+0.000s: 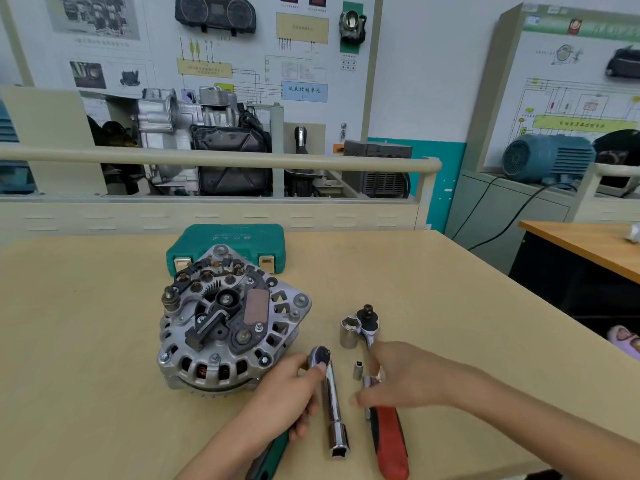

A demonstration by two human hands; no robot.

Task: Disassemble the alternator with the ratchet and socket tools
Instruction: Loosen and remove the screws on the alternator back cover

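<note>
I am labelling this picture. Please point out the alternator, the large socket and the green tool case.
alternator [228, 323]: head view, on its rear housing.
large socket [349, 332]: head view, on its side wall.
green tool case [232, 239]: head view, on its lid.

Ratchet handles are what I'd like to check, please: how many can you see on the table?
2. The green-handled ratchet is gripped by the left hand beside the alternator. The red-handled ratchet lies further right, under the right hand. Others may be inside the closed tool case.
</note>
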